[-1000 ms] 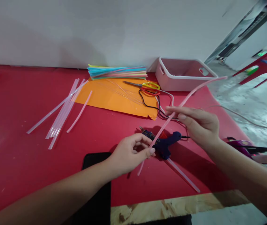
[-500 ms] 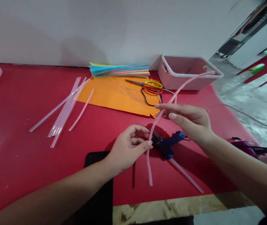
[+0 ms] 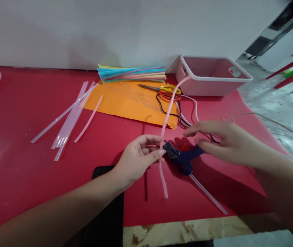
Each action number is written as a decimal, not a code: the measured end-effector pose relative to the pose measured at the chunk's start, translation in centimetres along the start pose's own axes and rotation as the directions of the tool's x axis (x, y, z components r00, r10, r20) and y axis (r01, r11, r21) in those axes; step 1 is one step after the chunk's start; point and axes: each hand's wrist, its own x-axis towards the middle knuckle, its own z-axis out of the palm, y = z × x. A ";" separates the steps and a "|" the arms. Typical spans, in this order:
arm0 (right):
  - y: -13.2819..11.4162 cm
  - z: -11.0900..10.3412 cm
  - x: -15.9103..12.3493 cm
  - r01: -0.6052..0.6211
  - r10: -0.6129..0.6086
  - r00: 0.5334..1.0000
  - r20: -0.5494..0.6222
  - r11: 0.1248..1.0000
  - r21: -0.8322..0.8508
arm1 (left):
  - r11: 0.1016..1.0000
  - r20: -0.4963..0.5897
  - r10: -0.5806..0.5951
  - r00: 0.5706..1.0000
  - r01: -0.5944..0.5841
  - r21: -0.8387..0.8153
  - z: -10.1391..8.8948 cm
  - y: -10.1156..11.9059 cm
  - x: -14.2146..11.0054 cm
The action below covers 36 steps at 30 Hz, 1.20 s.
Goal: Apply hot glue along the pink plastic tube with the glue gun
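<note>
Between the thumb and fingers of my left hand (image 3: 142, 154) is a long pink pipe cleaner (image 3: 169, 111), pinched below its middle. Its upper part curves toward the bin, and its lower end hangs over the red tabletop. My right hand (image 3: 221, 140) is off the pipe cleaner, fingers apart and empty, above the handle of a dark blue glue gun (image 3: 184, 159). That glue gun lies on the table, just right of my left fingertips. A clear glue stick (image 3: 208, 195) sticks out of its back end.
Glue sticks (image 3: 70, 121) and a short pink pipe cleaner (image 3: 88, 119) lie at left. Scissors (image 3: 162, 90) rest on an orange sheet (image 3: 120, 103), in front of bundled coloured pipe cleaners (image 3: 131, 74). A pink bin (image 3: 205, 87) stands at back right, near cords (image 3: 195, 106). A black object (image 3: 105, 212) lies at front.
My right hand has let go of the pipe cleaner and moved right and slightly down. The pipe cleaner's upper part has swung left and stands steeper. My left hand keeps its pinch.
</note>
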 end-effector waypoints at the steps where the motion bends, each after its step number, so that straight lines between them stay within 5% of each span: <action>1: -0.1 0.1 -0.7 0.051 -0.041 0.993 0.111 0.995 -0.087 | 0.999 -0.024 0.005 1.000 -0.006 -0.035 0.0 0.0 0.1; 4: -0.4 1.3 -2.3 0.120 -0.062 0.977 0.206 0.952 -0.282 | 0.993 -0.092 -0.031 0.995 0.020 -0.113 0.2 0.4 0.2; 10: 0.8 3.8 -2.7 0.046 -0.010 0.994 0.106 0.939 -0.341 | 0.983 -0.161 -0.121 0.980 0.096 -0.155 0.4 1.0 0.1; 17: 5.1 3.3 -3.1 -0.021 -0.031 0.979 -0.200 0.967 -0.253 | 0.955 -0.190 -0.161 0.968 0.104 -0.279 0.7 1.4 0.3; 22: 4.6 3.8 -3.8 -0.084 0.023 0.874 -0.485 0.991 -0.104 | 0.915 -0.224 -0.218 0.950 0.119 -0.386 0.6 1.9 0.5; 29: 3.0 5.2 -4.2 0.221 -0.213 0.895 -0.391 0.975 -0.025 | 0.936 -0.039 -0.191 0.981 0.170 -0.307 0.0 1.0 0.3; 36: 3.2 5.0 -2.8 0.467 -0.457 0.849 -0.264 0.884 -0.030 | 0.959 -0.057 -0.185 0.981 0.168 -0.228 0.4 1.0 0.3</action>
